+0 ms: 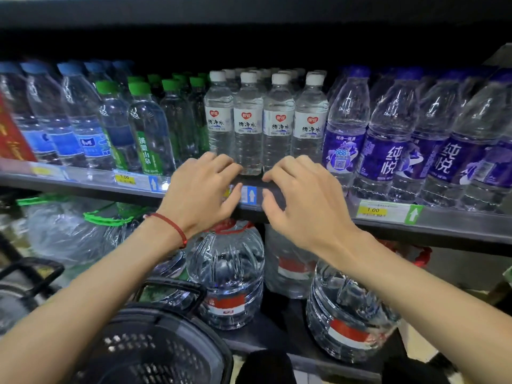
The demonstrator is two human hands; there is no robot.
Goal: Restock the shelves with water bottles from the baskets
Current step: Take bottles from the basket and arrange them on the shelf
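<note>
Basket (155, 353) below shelf edge (448, 220); left grip (202, 189) & right grip (302, 195) at that edge, both spread, empty. Risk: a bump could tip the front white-cap bottles (248, 120), domino fx.

Both arms extended fwd; left hand (203, 189) & right hand (300, 195) palms down, fingers loosely curled, holding nothing.

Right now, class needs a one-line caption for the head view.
Left hand and right hand rest on the shelf edge before white-capped bottles; basket below.
</note>
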